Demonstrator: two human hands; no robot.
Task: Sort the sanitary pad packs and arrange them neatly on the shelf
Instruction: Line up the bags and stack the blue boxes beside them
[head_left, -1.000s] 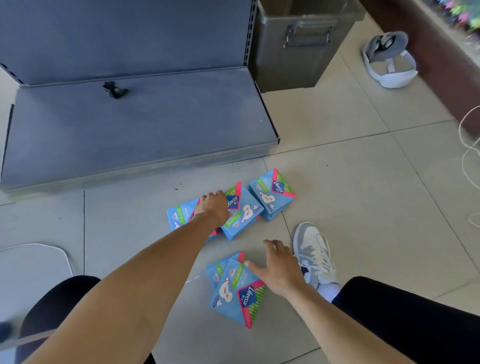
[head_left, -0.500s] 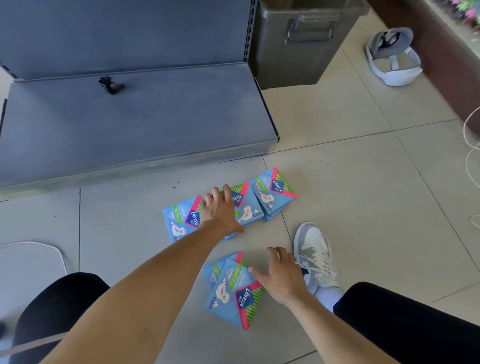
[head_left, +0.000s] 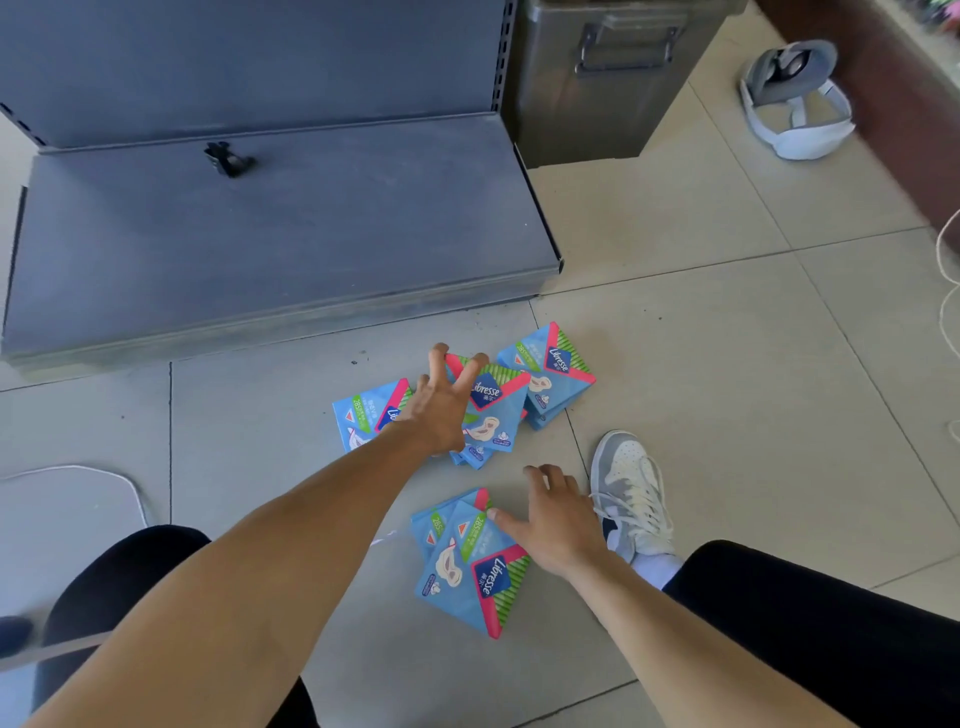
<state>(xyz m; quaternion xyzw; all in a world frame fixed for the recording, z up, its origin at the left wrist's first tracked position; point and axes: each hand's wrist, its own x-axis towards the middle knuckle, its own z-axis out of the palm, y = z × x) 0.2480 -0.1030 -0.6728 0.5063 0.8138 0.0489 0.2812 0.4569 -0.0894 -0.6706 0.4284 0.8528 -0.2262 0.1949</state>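
Several blue, pink and green sanitary pad packs lie on the tiled floor in front of the grey shelf. My left hand grips the middle pack, fingers hooked over its far edge, and the pack is tilted up. A second pack lies partly under my left wrist, and a small stack lies just right of the gripped pack. Nearer to me lies another stack of packs. My right hand is spread beside it, with the thumb touching its top pack.
A black clip lies at the back of the shelf base. A metal box stands right of the shelf, with a grey-white headset beyond it. My shoe is beside my right hand. White cables lie at the left and right edges.
My left hand has slid right from the left pack onto the middle pack and closed over its far edge, tilting it up. My right hand has barely moved.
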